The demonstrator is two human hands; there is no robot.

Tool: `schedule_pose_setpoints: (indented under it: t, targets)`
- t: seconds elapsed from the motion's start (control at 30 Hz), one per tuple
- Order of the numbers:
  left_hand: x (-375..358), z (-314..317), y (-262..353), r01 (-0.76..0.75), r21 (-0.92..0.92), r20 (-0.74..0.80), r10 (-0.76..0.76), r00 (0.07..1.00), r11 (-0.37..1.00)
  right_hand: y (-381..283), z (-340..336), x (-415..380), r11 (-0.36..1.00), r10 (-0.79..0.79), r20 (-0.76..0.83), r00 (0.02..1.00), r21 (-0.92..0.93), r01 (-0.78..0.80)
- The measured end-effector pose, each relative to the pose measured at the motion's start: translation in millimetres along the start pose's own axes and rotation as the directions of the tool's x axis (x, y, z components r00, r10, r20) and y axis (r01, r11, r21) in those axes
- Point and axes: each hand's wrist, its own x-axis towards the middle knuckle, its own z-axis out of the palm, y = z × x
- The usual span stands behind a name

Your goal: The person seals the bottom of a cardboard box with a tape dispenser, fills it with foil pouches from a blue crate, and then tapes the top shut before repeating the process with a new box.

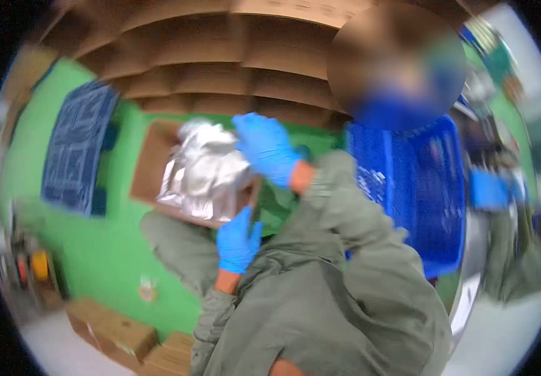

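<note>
Silver foil packs [211, 166]: here they are, heaped inside the open cardboard box [149, 163] in front of my lap, wrinkled and shining.
Feel: soft and light for their bulk, I'd judge; the foil looks slick and likely to crease or puncture under a hard pinch.
Best hold: a broad grip around the body of one pack, or a firm pinch on a flat edge, not a fingertip on the smooth face.
Right hand [267, 149]: blue-gloved, beside the heap's right side; blurred, so I cannot tell whether the fingers are clamped on foil.
Left hand [239, 242]: low by the box's near edge, thumb apart from the fingers, nothing visible between them.
Floor [116, 250]: bright green, smooth-looking, under the box.
Room: stacked cartons [211, 50] across the far side, a blue crate [436, 194] to my right, a dark blue crate [76, 150] left, a person [402, 113] beyond.
</note>
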Motion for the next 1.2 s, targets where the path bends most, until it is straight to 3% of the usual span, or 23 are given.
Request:
schedule_pose_setpoints:
  t: [0.07, 0.13, 0.2, 0.23, 0.27, 0.3, 0.33, 0.37, 0.4, 0.43, 0.47, 0.5, 0.63, 0.73, 0.87, 0.9, 0.97, 1.0, 1.03, 1.07, 1.1, 1.13, 1.2]
  targets:
    - [2, 28, -16, -0.103, 0.077, -0.207, 0.117, 0.971, 0.992, 35, 5, -29, 0.988, 0.146, -0.145, 0.979, -0.032, -0.152]
    - [13, 20, -1, 0.113, 0.089, -0.002, -0.113, 0.994, 0.990, 96, -32, -71, 0.947, 0.320, -0.376, 0.870, 0.095, -0.307]
    - [25, 35, -13, 0.097, 0.194, -0.006, -0.098, 0.995, 0.976, 163, -77, -131, 0.816, 0.569, -0.606, 0.556, 0.328, -0.476]
    - [24, 37, -8, 0.136, 0.164, -0.027, -0.134, 0.991, 0.977, 202, -91, -176, 0.755, 0.600, -0.683, 0.417, 0.311, -0.577]
    - [35, 41, -6, 0.126, 0.233, -0.073, -0.112, 0.991, 0.964, 246, -95, -222, 0.556, 0.746, -0.616, 0.253, 0.367, -0.746]
    - [40, 46, -15, 0.149, 0.289, -0.050, -0.141, 0.989, 0.946, 286, -84, -273, 0.292, 0.835, -0.532, 0.138, 0.217, -0.932]
    - [40, 52, -19, 0.175, 0.344, -0.045, -0.170, 0.984, 0.922, 326, -43, -342, 0.160, 0.827, -0.558, 0.069, 0.117, -0.980]
    - [40, 54, -16, 0.190, 0.332, -0.048, -0.184, 0.982, 0.924, 348, -13, -398, -0.130, 0.953, -0.280, -0.114, -0.037, -0.991]
    - [37, 51, -11, 0.196, 0.319, -0.036, -0.195, 0.980, 0.927, 371, 32, -474, 0.417, 0.909, 0.261, 0.326, -0.580, -0.700]
    - [31, 48, -9, 0.218, 0.311, -0.036, -0.218, 0.975, 0.925, 354, 58, -500, 0.446, 0.866, 0.451, 0.214, -0.506, -0.738]
    - [27, 50, -11, 0.282, 0.309, -0.070, -0.274, 0.959, 0.908, 332, 76, -514, 0.329, 0.881, 0.460, 0.108, -0.433, -0.839]
    - [27, 52, -13, 0.228, 0.306, -0.057, -0.221, 0.974, 0.924, 319, 87, -523, 0.282, 0.878, 0.474, 0.073, -0.386, -0.879]
    - [32, 41, 1, 0.216, 0.160, -0.086, -0.205, 0.975, 0.963, 301, 81, -542, 0.337, 0.841, 0.534, 0.092, -0.382, -0.861]
    - [32, 46, -3, 0.332, 0.151, -0.159, -0.308, 0.938, 0.931, 331, 62, -525, 0.377, 0.865, 0.488, 0.113, -0.486, -0.788]
    - [32, 47, 0, 0.292, 0.161, -0.100, -0.279, 0.955, 0.943, 372, 46, -448, 0.481, 0.876, 0.342, 0.340, -0.647, -0.591]
    - [30, 45, -1, 0.256, 0.158, -0.080, -0.246, 0.966, 0.954, 385, 33, -423, 0.506, 0.835, 0.309, 0.456, -0.756, -0.415]
    - [27, 48, -6, 0.224, 0.169, -0.069, -0.215, 0.974, 0.960, 385, -7, -350, 0.349, 0.724, 0.254, 0.642, -0.937, -0.023]
    - [28, 48, -7, 0.217, 0.163, -0.079, -0.207, 0.975, 0.962, 369, -35, -305, 0.246, 0.701, 0.092, 0.707, -0.962, -0.119]
    - [27, 46, -6, 0.201, 0.164, -0.081, -0.190, 0.978, 0.966, 352, -60, -287, 0.481, 0.695, -0.303, 0.652, -0.477, -0.735]
    - [27, 47, -7, 0.187, 0.167, -0.075, -0.176, 0.981, 0.968, 315, -102, -265, 0.548, 0.783, -0.528, 0.329, 0.335, -0.767]
    - [26, 49, -9, 0.183, 0.155, -0.087, -0.171, 0.981, 0.971, 269, -143, -238, 0.588, 0.677, -0.556, 0.482, 0.013, -0.809]
    - [27, 50, -10, 0.182, 0.142, -0.102, -0.168, 0.980, 0.973, 227, -162, -215, 0.704, 0.636, -0.634, 0.441, 0.242, -0.668]
    - [27, 50, -9, 0.167, 0.131, -0.100, -0.154, 0.983, 0.977, 137, -204, -170, 0.707, 0.683, -0.624, 0.381, 0.430, -0.562]
